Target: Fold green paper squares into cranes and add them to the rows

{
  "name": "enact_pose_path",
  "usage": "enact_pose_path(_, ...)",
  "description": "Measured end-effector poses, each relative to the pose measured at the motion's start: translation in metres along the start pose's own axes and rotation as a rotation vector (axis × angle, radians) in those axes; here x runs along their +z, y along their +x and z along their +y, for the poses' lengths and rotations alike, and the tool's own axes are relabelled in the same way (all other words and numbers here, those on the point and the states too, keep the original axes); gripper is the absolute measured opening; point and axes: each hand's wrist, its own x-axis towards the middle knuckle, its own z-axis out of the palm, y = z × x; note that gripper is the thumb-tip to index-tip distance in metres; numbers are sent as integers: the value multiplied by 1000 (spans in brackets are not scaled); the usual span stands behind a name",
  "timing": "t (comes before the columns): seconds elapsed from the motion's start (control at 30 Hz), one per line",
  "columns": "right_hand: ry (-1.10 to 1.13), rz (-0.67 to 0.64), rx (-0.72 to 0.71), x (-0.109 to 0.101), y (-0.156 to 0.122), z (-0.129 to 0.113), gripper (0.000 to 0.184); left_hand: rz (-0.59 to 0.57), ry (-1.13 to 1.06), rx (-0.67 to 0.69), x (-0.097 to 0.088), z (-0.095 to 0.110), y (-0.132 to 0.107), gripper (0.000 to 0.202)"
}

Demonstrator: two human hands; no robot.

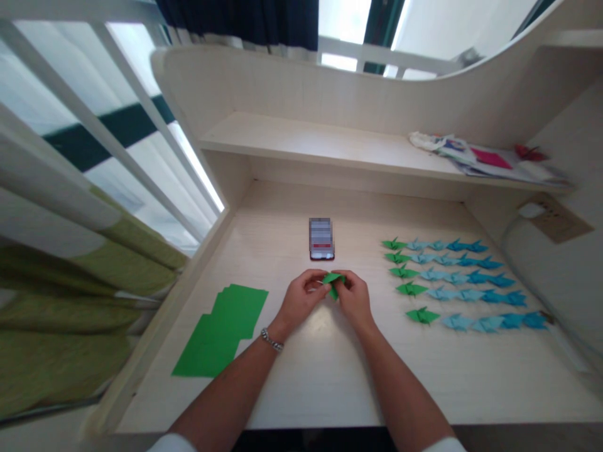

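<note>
A small piece of folded green paper [334, 278] is pinched between both hands above the middle of the desk. My left hand [304, 295] grips its left side, thumb and fingers closed. My right hand [354, 295] holds the right side the same way. Part of the paper is hidden behind the fingers, so its exact fold is unclear. To the left lie flat green paper sheets [219, 333], overlapping in a stepped stack. On the right stand rows of folded paper cranes, with a green crane [423, 315] at the left end of the nearest row and blue cranes [487, 323] beside it.
A phone [321, 238] lies just beyond my hands. Papers and a bag [490, 157] rest on the shelf [301, 143] at the back. A charger cable [506, 232] runs down from the wall socket [556, 216]. White rails and a curtain [70, 301] border the left side.
</note>
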Motion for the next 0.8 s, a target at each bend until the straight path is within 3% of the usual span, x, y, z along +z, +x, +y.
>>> enact_pose_path(0.13,-15,-8,-2,-2,0,-4,21,-56,-82,-21,1,4,-1,50)
enact_pose_path(0.27,-138,-31,-41,-1,-4,-11,19,-77,-20,-7,4,2,-3,53)
enact_pose_path(0.6,-257,-11,-139,2,-8,-10,21,25,144,79,3,-11,2,34)
enact_pose_path(0.8,-44,-142,-44,3,-7,-8,24,137,107,16,0,-15,6,29)
